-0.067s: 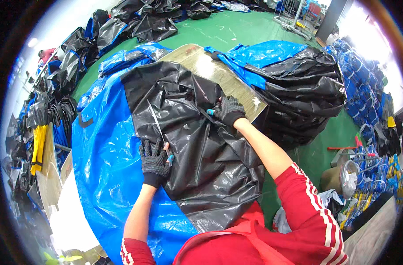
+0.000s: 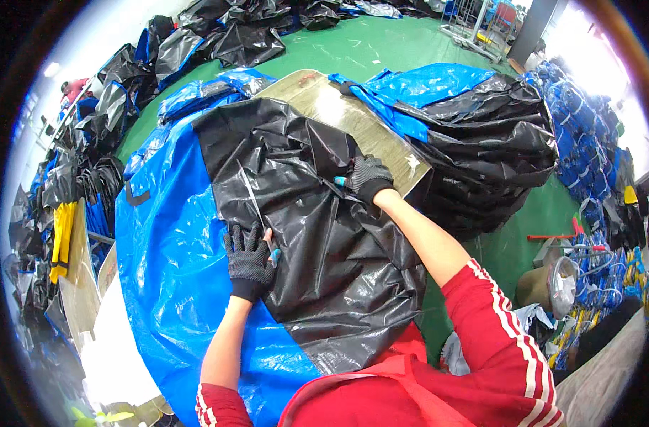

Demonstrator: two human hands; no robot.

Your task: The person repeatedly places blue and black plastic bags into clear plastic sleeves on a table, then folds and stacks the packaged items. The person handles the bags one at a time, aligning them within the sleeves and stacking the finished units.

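Head view: left hand [image 2: 249, 257] presses the black sheet [image 2: 324, 242] at mid-table, fingers spread beside a strip [image 2: 252, 192]; right hand [image 2: 367, 178] is curled around a blue-handled tool [image 2: 336, 186]. If the slick plastic slides, the tool could stray toward the fingers.

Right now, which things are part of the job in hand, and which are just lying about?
In hand:
left hand pressing the black sheet
right hand on the same sheet
blue tarp under it
worktable

Lying about:
black-and-blue heap
floor piles
yellow items
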